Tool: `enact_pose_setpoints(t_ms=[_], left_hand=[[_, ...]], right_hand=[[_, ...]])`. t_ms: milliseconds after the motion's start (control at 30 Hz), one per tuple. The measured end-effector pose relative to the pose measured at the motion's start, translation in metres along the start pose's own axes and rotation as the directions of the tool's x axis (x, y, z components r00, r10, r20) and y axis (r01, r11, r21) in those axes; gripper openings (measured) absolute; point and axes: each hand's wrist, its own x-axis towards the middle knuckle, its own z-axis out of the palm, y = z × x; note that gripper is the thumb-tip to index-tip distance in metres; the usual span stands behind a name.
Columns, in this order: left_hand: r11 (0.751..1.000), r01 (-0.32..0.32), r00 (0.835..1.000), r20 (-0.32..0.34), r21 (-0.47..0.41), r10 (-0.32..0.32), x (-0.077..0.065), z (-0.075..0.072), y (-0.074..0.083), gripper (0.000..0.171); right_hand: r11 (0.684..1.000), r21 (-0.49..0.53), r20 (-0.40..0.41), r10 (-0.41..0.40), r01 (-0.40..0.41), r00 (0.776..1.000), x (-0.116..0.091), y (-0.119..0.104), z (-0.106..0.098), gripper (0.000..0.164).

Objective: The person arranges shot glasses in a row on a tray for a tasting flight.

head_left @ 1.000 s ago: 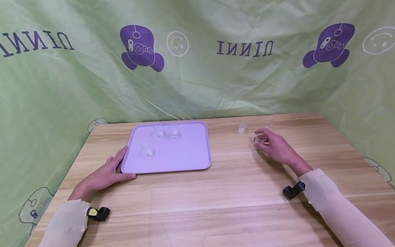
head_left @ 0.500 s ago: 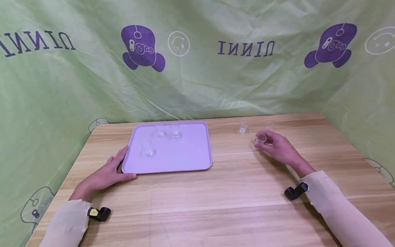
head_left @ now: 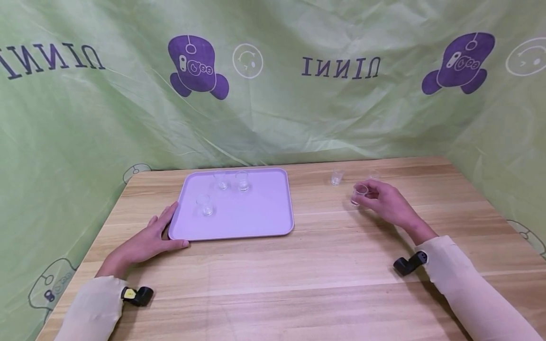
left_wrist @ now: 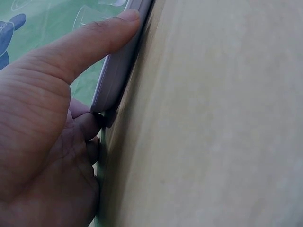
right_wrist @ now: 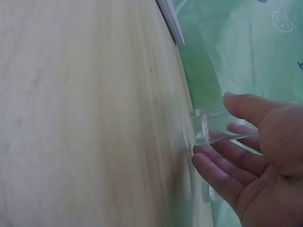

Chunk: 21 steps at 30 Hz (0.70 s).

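A lilac tray [head_left: 251, 215] lies on the table at the left, with three small clear shot glasses upright on it: a front one [head_left: 206, 206] and two at the back [head_left: 242, 182]. My left hand [head_left: 147, 241] is spread round the tray's front left corner. Its straight thumb [left_wrist: 102, 35] touches the rim and the other fingers lie along the left side. To the right, my right hand [head_left: 390, 201] holds another shot glass [right_wrist: 202, 127] between thumb and fingers, upright and at or very near the tabletop. Part of this glass is hidden by the hand.
Behind the right hand stands a shot glass [head_left: 337, 177] near the table's back edge. A further glass [head_left: 374, 175] is partly hidden by that hand. Green printed cloth [head_left: 273, 118] hangs right behind the wooden table [head_left: 273, 293] and along both sides.
The right hand and its glass have shifted very slightly, seemingly downward towards the table. The whole head view drifts a little. The left hand and tray keep their places.
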Motion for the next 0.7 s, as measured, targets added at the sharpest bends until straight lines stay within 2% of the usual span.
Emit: enact_pose_setpoints(t_ms=[467, 700], left_hand=[[1.000, 0.007, 1.000, 0.001, -0.005, -0.007, -0.001, 0.000, 0.002, 0.116], [1.000, 0.009, 1.000, 0.001, 0.001, -0.009, -0.001, -0.001, 0.001, 0.116]], right_hand=[[1.000, 0.013, 0.006, -0.024, 0.024, 1.000, 0.003, -0.010, 0.001, 0.047], [0.997, 0.026, 0.008, -0.066, 0.066, 0.998, 0.008, -0.020, 0.005, 0.041]])
